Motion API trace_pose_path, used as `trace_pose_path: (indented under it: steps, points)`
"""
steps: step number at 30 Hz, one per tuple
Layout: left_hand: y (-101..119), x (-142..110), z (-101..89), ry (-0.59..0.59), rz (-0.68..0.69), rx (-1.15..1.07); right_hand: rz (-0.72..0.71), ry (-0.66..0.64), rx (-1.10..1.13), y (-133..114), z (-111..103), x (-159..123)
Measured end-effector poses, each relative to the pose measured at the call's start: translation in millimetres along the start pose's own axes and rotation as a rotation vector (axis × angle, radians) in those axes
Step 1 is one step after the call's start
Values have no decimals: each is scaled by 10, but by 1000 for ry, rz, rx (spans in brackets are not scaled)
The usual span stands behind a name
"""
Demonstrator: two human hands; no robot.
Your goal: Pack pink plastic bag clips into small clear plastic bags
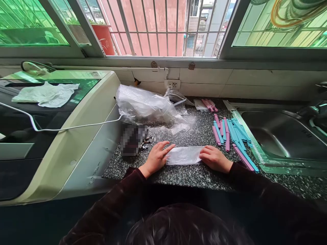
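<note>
A small clear plastic bag (183,156) lies flat on the speckled counter between my hands. My left hand (158,156) is at its left end, fingers spread and the thumb side near the plastic. At the right end, my right hand (214,158) has its fingers bent together over the bag's edge, pinching it. To the right lies a loose heap of pink and blue plastic strips (233,132). Behind the hands rests a large crumpled bundle of clear plastic bags (148,103).
A washing machine (84,136) with a white cloth (48,94) on top stands at the left. The steel sink (276,136) is at the right. A blurred dark object (133,140) lies left of my hands. A wall socket (172,84) sits under the barred window.
</note>
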State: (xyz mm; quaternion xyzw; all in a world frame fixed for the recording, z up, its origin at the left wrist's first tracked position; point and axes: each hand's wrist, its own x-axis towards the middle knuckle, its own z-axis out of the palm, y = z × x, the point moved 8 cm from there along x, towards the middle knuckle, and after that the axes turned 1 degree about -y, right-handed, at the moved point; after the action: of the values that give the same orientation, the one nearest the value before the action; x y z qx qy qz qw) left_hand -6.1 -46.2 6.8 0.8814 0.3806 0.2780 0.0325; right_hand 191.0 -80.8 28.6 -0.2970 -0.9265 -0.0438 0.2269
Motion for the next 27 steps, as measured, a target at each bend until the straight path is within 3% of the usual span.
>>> trace_pose_path:
  steps: [3,8,15,20,27]
  points:
    - [93,-28,25,-58,157,102,5,-14,1,-2,0,1]
    - [90,-29,56,-127,218,129,13,-83,38,-18,-31,10]
    - [93,28,-68,-171,124,90,131,-120,-47,-20,48,61]
    - [191,-56,40,-258,137,-43,137,-182,-69,-47,138,-32]
    - [227,3,36,-206,78,-46,130,-175,-84,-37,78,169]
